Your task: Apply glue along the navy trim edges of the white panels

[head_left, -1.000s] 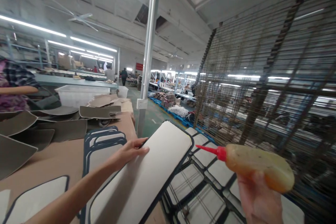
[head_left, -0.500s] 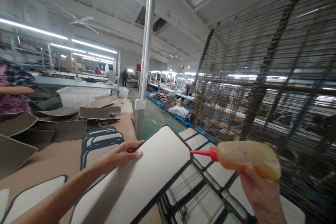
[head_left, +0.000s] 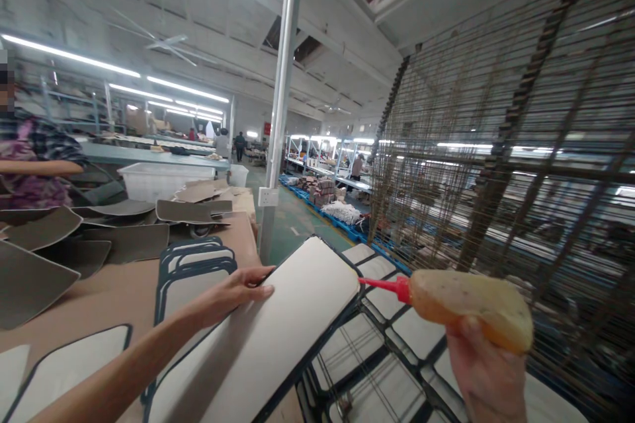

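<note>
Nearby, panel [head_left: 282,310] in L hand [head_left: 248,287] part-hides dk-edged stack [head_left: 186,287].

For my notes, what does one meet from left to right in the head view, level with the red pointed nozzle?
Grey curved sheet, brown tabletop, stacked dark-rimmed white panels, left hand, flat white dark-rimmed panel, red pointed nozzle, translucent yellow bottle.

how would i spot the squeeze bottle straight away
Find the tall wire rack on the right. In front of its lower part, the right hand holds the squeeze bottle. Unlike the flat white panels nearby, it's plump and amber with a red nozzle.
</note>
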